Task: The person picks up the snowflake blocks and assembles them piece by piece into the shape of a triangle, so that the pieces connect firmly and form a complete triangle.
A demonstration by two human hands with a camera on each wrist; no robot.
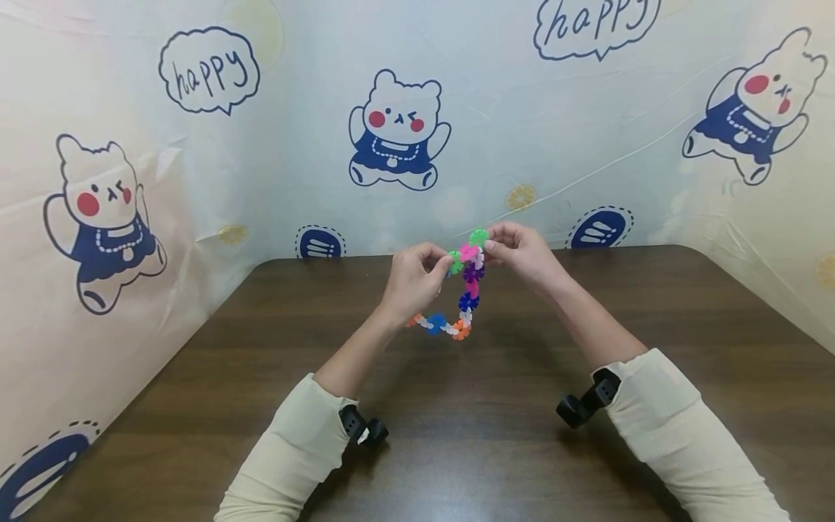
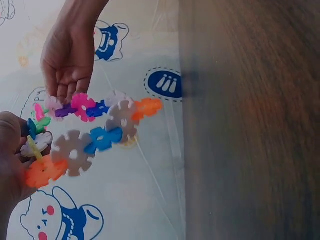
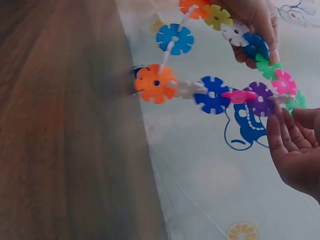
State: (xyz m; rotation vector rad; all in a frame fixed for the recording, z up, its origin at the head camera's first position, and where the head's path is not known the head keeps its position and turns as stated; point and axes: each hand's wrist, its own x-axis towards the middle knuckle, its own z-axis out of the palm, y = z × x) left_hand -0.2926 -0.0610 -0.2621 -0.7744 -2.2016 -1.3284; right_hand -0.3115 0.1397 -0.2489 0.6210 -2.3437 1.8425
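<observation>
A chain of notched plastic snowflake discs (image 1: 468,301) hangs in a loop above the table, between both hands. My left hand (image 1: 412,279) pinches its left end near a green disc (image 1: 455,262). Thumb and fingers of my right hand (image 1: 525,254) pinch another green disc (image 1: 478,238) at the top, with a pink disc (image 1: 467,252) between the two green ones. In the right wrist view, purple (image 3: 260,99), dark blue (image 3: 212,95) and orange (image 3: 156,83) discs run along the lower side. A light blue disc (image 2: 103,139) shows in the left wrist view between pale ones.
A brown wooden table (image 1: 483,449) lies under both arms. Behind it hangs a pale printed cloth (image 1: 287,145) with cartoon bears. Black wrist cameras sit on the left cuff (image 1: 362,426) and the right cuff (image 1: 589,399).
</observation>
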